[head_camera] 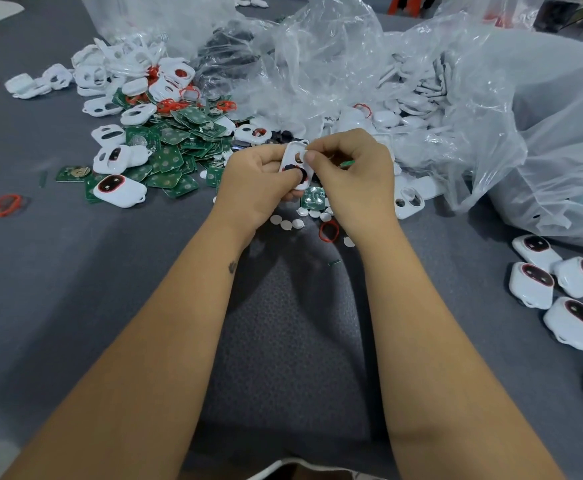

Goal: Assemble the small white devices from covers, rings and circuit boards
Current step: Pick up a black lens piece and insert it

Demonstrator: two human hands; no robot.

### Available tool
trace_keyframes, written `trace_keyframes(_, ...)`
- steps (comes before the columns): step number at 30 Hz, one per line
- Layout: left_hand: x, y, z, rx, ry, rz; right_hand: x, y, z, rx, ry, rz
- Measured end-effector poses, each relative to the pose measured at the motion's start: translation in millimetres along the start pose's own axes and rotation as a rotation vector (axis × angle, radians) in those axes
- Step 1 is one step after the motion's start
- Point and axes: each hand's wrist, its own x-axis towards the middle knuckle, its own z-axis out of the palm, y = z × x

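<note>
Grey cloth [75,271], fingers half-hiding cover [295,157]

A grey cloth surface [75,289] carries green circuit boards [172,157], white covers [106,135], red rings [6,205], finished devices [572,322] and clear plastic bags [490,116].

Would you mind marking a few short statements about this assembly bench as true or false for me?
1. Both hands hold one white cover between them. True; the left hand and the right hand both grip it.
2. The green circuit boards are piled left of the hands. True.
3. The finished devices lie at the far left. False; they lie at the right edge.
4. A red ring lies just below the hands. True.
5. The plastic bags are black. False; they are clear.
</note>
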Motion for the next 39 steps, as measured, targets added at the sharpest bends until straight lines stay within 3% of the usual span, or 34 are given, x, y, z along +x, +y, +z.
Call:
trace_keyframes(19, -2.7, 0.0, 0.8, -0.008, -0.037, 0.046, 0.0, -0.1, 2.7, -0.029, 0.003, 0.024)
trace_keyframes(28, -4.0, -1.0, 3.9, -0.033, -0.039, 0.113, -1.0, 0.6, 6.8, 0.115, 0.133, 0.064)
trace_keyframes(39, -2.0, -5.0, 5.9, -0.050, -0.031, 0.021, 0.7, -4.2, 2.5, 0.172, -0.055, 0.128)
